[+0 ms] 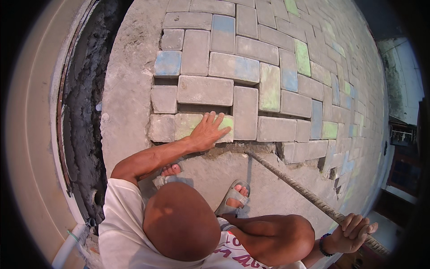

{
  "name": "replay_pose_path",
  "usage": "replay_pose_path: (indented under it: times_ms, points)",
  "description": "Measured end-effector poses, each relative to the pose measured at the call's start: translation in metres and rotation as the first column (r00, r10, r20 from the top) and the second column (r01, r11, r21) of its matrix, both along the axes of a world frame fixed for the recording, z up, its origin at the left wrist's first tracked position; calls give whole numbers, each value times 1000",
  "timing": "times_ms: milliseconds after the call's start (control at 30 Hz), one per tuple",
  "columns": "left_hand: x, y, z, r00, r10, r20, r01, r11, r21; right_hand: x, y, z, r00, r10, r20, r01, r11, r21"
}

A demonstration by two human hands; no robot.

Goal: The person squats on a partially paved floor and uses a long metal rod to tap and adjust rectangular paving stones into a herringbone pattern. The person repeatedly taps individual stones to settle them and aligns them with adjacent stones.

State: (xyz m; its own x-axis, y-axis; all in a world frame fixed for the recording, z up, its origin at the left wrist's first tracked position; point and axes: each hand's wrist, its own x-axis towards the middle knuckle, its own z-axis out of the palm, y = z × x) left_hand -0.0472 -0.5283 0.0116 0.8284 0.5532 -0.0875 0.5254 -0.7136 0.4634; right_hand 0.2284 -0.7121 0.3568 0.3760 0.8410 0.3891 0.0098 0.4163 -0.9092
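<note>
My left hand [207, 133] lies with its fingers spread on a grey paving block with a green tint [184, 125], at the near edge of the laid paving. A dark gap [204, 108] separates this block from the grey block [205, 90] beyond it. At the lower right, my right hand [354, 233] is closed around a long ribbed steel bar [300, 187]. The bar slants toward the far left, and its tip meets the rough ground at the paving's edge, just right of the green-tinted block.
Interlocked paving blocks [256, 45], some with blue or green patches, spread beyond. A rough concrete strip [125, 94] and a dark trench [85, 112] run along the left, beside a beige wall [31, 116]. My sandalled foot [234, 197] stands on bare concrete [268, 179].
</note>
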Motion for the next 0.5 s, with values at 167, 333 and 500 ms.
replay_pose_path:
  times_ms: [167, 333, 500]
  points:
    - [1, 19, 5, 999, -15, -43, 8, 990, -139, 0, -2, -4, 995, -97, 20, 96, 995, 24]
    - [0, 12, 2, 1000, -3, -27, 1, 996, -88, 2, -4, -5, 994, -102, 30, 101, 995, 10]
    - [4, 27, 9, 998, -31, -60, 17, 977, -214, 10, -10, -4, 999, -18, -34, 18, 1000, -14]
